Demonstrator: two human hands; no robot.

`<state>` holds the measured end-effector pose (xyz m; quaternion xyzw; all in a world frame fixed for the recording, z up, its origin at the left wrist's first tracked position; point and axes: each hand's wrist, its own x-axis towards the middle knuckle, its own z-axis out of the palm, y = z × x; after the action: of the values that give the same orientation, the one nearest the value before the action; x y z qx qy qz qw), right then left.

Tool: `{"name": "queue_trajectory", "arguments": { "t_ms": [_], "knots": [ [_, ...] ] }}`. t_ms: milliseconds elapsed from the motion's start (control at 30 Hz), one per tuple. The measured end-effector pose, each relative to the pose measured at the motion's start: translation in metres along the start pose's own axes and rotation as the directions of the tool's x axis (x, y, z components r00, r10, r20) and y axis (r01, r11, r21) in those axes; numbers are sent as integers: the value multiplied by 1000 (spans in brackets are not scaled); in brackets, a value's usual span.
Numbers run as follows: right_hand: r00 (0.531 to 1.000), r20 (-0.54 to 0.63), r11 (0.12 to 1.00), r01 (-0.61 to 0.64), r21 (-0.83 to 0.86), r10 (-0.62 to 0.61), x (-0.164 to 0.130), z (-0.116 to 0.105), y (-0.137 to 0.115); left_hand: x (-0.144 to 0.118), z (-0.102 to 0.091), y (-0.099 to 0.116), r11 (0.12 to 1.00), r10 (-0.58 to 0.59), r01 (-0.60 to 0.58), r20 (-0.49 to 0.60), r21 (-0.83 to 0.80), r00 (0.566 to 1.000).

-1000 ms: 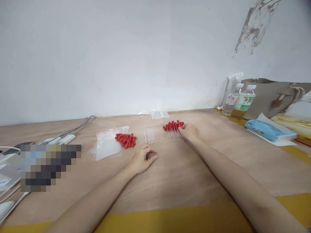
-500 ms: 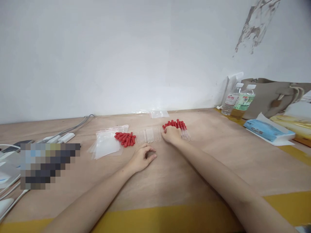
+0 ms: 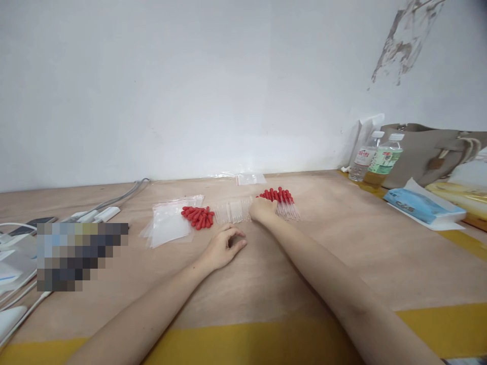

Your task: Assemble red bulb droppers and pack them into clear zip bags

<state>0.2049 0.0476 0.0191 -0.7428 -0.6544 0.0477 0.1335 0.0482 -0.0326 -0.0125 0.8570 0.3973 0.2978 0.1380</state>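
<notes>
Across the middle of the table point(image 3: 342, 253), laid out in a row from left to right: flat clear bags point(image 3: 169, 225), a heap of red bulbs point(image 3: 198, 217), a fan of bare glass tubes point(image 3: 233, 211), then droppers point(image 3: 283, 202) with red caps on. Kept apart by kind, it seems, so that each sort can be reached without rummaging (the bulbs just beside the tubes, the capped ones off to the far side).

Right hand point(image 3: 262, 210): stretched out to the far end of the row, lying between tubes and droppers, back of the hand up, fingers bent down toward the tubes' right edge. Touching the droppers' near side, or very nearly. Cannot tell whether anything is pinched under the fingers; too small and hidden by the hand itself.

Left hand point(image 3: 222, 248): resting on the bare table nearer the body, just short of the tubes, half-curled, thumb tip close to forefinger. Nothing visible between them. Parked within easy reach of bulbs and tubes alike, probably for that reason.

Further off and out of the way: one more small bag point(image 3: 249, 178) by the wall, two bottles point(image 3: 375, 162) upright in front of a handbag point(image 3: 429, 152) at the right, a blue tissue pack point(image 3: 422, 207) lying flat near them, cables point(image 3: 110, 203) trailing along the left. Pushed to the edges, apparently, to leave the centre for the small parts.
</notes>
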Motion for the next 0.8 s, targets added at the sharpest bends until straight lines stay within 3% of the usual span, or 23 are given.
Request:
{"name": "queue_trajectory", "arguments": {
  "t_ms": [133,267,367,500,633,800],
  "knots": [
    [986,-77,988,153,17,-151,-31,-9,30,6,-21,0,946,9,69,-236,318,972],
    [845,-262,850,510,131,-467,-62,-1,77,28,-51,-16,768,-103,314,-376,558,921],
    [796,-357,799,573,184,-489,-73,8,102,50,-65,-35,649,-288,437,-330,623,899],
    [788,-417,789,572,223,-453,-75,11,111,72,-67,-55,500,-484,504,-256,704,837],
    [791,-420,795,565,220,-446,-75,10,109,80,-63,-63,441,-527,522,-261,730,809],
    [791,-420,806,558,198,-444,-76,12,110,82,-61,-65,466,-530,535,-262,705,806]
  ]
}}
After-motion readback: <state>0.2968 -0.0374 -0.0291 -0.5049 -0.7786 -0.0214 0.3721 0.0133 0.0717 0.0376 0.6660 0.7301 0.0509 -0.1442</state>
